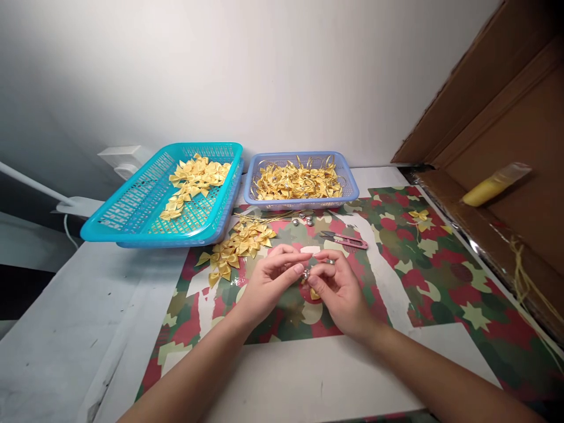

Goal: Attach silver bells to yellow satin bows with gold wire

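Over the patterned mat my two hands meet with their fingertips close together. My left hand (277, 274) is closed, its thumb tip against a small silver bell (306, 274). Closed in a pinch beside the bell, my right hand (343, 291) has a yellow ribbon bow (314, 294) at its thumb, partly hidden by the fingers. Left of my hands lies a loose pile of yellow bows (240, 242). Beyond my fingers are several more silver bells (303, 220) and gold cords (275, 217). Pink-handled thread snips (346, 239) rest behind my right hand.
A turquoise basket (127, 236) holding yellow bows stands at the back left. Next to it, a blue-violet basket (304, 205) is full of bows with gold loops. Cardboard (493, 111) borders the right side, with a yellow-filled tube (496, 184) against it. A wall closes the back.
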Available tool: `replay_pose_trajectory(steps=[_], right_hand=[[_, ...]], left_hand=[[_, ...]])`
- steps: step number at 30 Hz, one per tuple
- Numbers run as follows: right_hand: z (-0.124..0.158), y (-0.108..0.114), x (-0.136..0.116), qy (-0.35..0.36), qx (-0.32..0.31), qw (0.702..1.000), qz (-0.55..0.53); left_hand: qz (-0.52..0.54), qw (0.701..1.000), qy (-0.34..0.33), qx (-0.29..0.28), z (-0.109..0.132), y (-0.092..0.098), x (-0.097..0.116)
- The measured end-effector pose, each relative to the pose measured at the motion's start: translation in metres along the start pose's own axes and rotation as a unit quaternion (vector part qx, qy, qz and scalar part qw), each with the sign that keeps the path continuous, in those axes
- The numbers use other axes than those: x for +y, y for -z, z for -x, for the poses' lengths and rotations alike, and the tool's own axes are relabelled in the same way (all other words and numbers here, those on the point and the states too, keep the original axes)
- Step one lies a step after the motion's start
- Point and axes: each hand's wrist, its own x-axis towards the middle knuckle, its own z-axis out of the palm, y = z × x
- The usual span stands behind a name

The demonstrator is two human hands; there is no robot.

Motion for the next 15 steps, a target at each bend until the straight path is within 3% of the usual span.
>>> replay_pose_trajectory(steps=[7, 10, 15], right_hand=[[0.002, 0.000, 0.002, -0.012, -0.008, 1.000, 0.024], [-0.001, 0.003, -0.002, -0.001, -0.017, 0.996, 0.085], [-0.011, 0.014, -0.021, 0.158, -0.003, 0.940, 0.302]], left_hand=[[-0.026, 1.000, -0.013, -0.004, 0.001, 0.005, 0.001], [-0.053, 0.998, -0.016, -0.019, 0.001, 0.005, 0.003], [-0.100, 0.992, -0.080, -0.005, 0.001, 0.004, 0.009]])
